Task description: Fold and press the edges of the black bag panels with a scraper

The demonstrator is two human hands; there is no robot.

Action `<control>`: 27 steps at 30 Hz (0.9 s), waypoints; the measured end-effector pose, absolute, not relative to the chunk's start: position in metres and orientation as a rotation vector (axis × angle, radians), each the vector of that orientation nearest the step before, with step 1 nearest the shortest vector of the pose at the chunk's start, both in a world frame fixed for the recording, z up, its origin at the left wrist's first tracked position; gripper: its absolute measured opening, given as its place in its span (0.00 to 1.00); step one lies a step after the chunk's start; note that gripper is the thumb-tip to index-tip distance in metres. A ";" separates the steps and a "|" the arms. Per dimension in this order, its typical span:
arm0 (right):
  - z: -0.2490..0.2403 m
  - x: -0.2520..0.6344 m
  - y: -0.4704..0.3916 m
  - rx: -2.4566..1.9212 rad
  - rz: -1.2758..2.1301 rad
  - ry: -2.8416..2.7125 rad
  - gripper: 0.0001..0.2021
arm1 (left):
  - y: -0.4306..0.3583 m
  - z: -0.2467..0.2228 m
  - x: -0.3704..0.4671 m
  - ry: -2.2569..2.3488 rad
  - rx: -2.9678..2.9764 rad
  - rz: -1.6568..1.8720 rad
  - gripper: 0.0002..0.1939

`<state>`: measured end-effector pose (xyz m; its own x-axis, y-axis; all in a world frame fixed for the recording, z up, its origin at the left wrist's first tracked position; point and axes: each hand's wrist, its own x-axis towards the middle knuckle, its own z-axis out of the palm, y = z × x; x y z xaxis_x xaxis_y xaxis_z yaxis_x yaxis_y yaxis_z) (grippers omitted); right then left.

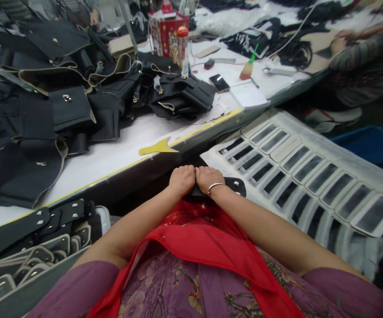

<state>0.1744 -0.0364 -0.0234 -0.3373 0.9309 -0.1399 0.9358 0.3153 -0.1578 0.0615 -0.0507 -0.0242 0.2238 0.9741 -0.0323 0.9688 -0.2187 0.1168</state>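
While black piece [240, 187] sits at your waist, just off table [111, 155] edge, left hand [182, 180] and right hand [208, 177] hold it side by side, fingers clenched, tips hidden. Right end shows past your wrist; left end out of sight. Likely best: even pressure from both hands, wrists level, no snag on red apron [198, 238]. Yellow piece [160, 147] at table edge ahead; pale sheet [215, 157] with dark strips [296, 159] to right.
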 end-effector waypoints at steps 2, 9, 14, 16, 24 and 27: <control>-0.019 0.180 -0.038 1.809 -0.309 2.521 0.24 | -0.054 -0.021 0.062 1.895 2.370 0.065 0.17; -0.011 0.290 -0.042 2.117 -0.581 2.470 0.23 | -0.065 -0.016 0.046 1.529 2.599 0.128 0.31; -0.024 0.333 -0.076 2.241 -1.183 2.294 0.25 | -0.066 -0.018 0.055 1.508 2.670 0.075 0.36; -0.031 0.327 -0.087 2.294 -1.410 2.242 0.23 | -0.063 -0.017 0.064 1.520 2.677 0.051 0.34; -0.047 0.330 -0.087 2.398 -2.040 1.978 0.21 | -0.047 -0.019 0.106 1.511 2.664 0.075 0.27; -0.064 0.340 -0.089 2.267 -2.520 1.667 0.25 | -0.046 -0.019 0.117 1.507 2.558 0.140 0.27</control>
<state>0.3396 -0.0894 -0.0638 -0.1549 0.8739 -0.4608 0.0821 -0.4535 -0.8875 0.1169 -0.0460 -0.0194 0.4850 0.8745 -0.0046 0.8586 -0.4752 0.1924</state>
